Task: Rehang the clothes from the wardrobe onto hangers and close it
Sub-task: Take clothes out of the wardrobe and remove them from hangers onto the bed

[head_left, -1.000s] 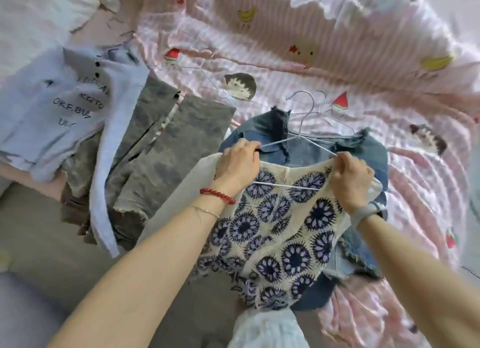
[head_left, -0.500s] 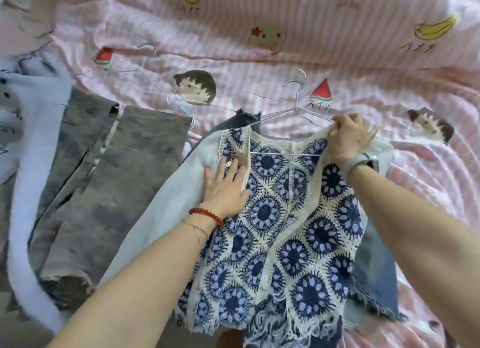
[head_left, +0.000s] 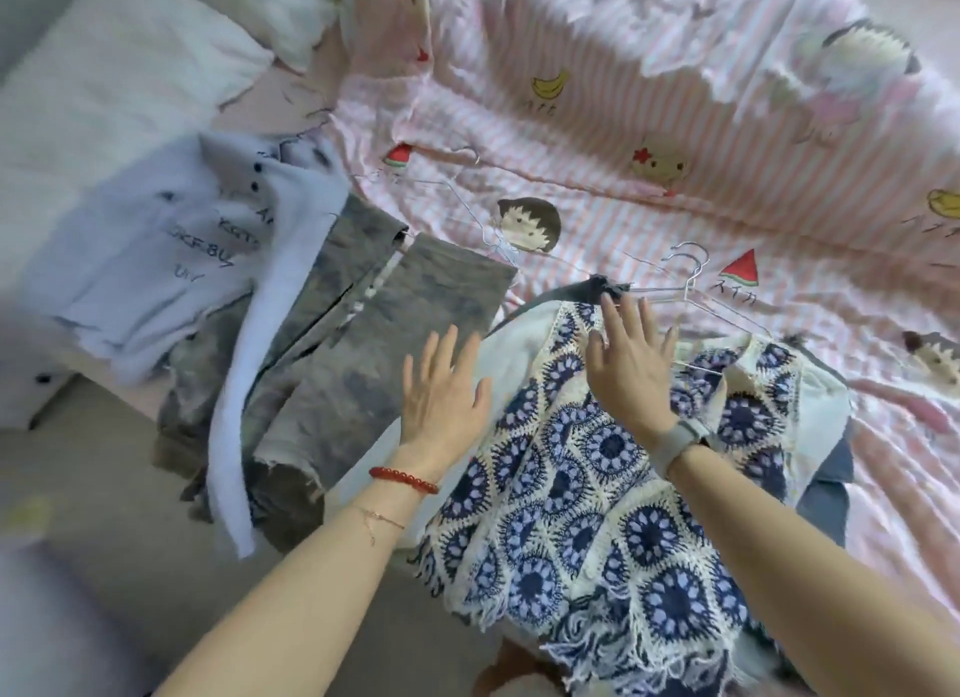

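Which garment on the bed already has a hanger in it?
The blue-and-cream crochet top, under both open hands: a wire hanger sits in its neckline. The grey washed trousers and pale blue printed shirt lie without one.

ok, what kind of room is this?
Probably a bedroom: clothes lie on a bed with a pink striped cartoon sheet, a white pillow sits at its head, and wire hangers lie among the garments.

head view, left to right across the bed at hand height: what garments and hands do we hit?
Pale blue shirt → grey tie-dye trousers → left hand → right hand on the crochet top → pink striped sheet.
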